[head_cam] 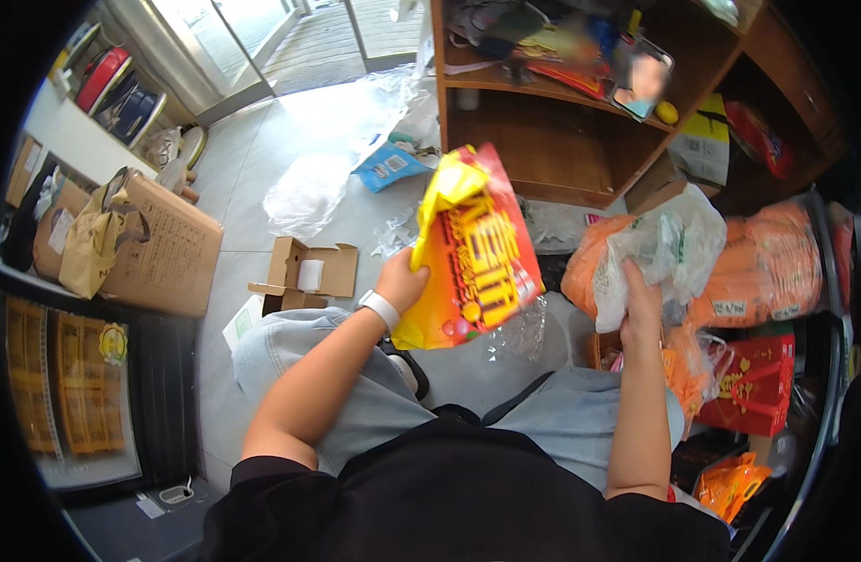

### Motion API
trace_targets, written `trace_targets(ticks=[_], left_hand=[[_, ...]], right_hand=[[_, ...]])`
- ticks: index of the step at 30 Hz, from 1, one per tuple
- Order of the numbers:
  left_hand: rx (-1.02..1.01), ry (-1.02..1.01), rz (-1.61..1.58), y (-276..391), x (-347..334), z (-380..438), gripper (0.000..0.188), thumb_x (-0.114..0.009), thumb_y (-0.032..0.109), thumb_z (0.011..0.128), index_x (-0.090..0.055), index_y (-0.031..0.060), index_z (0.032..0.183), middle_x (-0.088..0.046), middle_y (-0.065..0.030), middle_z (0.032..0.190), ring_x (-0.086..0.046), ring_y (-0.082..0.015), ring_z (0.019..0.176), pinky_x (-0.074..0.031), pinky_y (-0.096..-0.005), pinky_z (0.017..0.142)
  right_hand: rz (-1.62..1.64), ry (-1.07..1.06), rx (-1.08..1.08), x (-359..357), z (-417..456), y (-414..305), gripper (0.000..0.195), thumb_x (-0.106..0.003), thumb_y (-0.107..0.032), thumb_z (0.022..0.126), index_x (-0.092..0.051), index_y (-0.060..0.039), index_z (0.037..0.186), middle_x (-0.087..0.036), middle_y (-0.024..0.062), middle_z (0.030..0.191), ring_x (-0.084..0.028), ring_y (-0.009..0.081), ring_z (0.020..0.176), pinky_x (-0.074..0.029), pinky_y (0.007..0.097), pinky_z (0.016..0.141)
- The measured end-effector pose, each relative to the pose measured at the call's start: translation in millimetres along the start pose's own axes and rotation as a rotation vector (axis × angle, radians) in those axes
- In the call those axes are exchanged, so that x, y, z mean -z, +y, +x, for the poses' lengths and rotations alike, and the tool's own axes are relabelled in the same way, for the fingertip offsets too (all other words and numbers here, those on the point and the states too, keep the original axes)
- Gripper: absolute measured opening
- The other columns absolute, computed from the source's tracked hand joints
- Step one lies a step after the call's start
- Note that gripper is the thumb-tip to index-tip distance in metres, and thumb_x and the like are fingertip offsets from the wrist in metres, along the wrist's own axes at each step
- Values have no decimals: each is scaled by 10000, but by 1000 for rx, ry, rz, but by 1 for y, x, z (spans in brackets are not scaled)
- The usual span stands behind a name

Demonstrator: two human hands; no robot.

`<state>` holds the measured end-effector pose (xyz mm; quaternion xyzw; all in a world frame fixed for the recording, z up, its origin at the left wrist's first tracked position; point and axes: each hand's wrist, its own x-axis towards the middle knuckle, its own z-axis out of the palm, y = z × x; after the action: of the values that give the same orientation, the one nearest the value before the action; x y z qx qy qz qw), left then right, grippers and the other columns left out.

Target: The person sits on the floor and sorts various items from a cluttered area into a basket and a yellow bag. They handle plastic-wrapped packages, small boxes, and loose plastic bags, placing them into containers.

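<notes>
My left hand, with a white band at the wrist, grips the left edge of a red and yellow plastic packaging bag that bears large printing. The bag is held up in front of my knees, its top folded over. To the right, my right hand is closed on a crumpled translucent white plastic bag. Just behind that bag lies an orange plastic bundle; a larger orange wrapped pack sits further right. What the white bag contains cannot be made out.
A wooden shelf unit stands ahead, cluttered on its upper level. An opened small cardboard box and clear plastic wrapping lie on the tiled floor. A large carton is at left, a red gift bag at right.
</notes>
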<state>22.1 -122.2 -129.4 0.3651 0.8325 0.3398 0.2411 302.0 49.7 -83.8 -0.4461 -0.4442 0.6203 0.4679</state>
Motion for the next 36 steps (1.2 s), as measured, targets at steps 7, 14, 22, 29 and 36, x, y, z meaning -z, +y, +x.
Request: trace_targets(ticks=[7,14,22,29,36], left_hand=[[-87,-28,171,-32,-40,-1,189,-523,169,740,-502,-1,822,-566,-240,797,-537,-398,784,-429,-439,687],[-88,-11,147,-36,-43,2,199,-528,183,766,-498,-4,824,-562,-242,785,-533,-403,771,-421,-442,657],[-140,39,168,-50,-50,8,219,-532,194,779,-509,-11,851,-567,-226,782,-541,-394,753,-426,-415,642],[-138,65,114,-32,-44,2,222,-543,195,775,-503,-16,829,-564,-217,758,-544,-377,722,-423,-388,614],[-94,106,-40,-4,-32,-10,217,-537,176,784,-531,-10,895,-593,-181,757,-580,-315,694,-440,-349,606]], right_hand=[[-34,-133,-136,-3,-8,-8,447,-581,-147,790,-412,11,1173,-498,83,1123,-496,184,997,-408,298,844],[-36,-80,-66,3,3,-10,470,-581,-186,792,-404,24,1174,-504,88,1098,-502,174,976,-424,295,809],[114,-106,-89,9,9,-16,265,-516,-237,844,-544,-15,985,-584,42,837,-563,124,701,-466,255,575],[164,-176,-191,3,0,-25,276,-463,-228,869,-519,-10,1029,-573,48,875,-559,128,740,-466,256,599],[192,-184,-199,-2,-3,-26,286,-462,-231,868,-519,-10,1041,-571,41,904,-555,118,769,-461,244,653]])
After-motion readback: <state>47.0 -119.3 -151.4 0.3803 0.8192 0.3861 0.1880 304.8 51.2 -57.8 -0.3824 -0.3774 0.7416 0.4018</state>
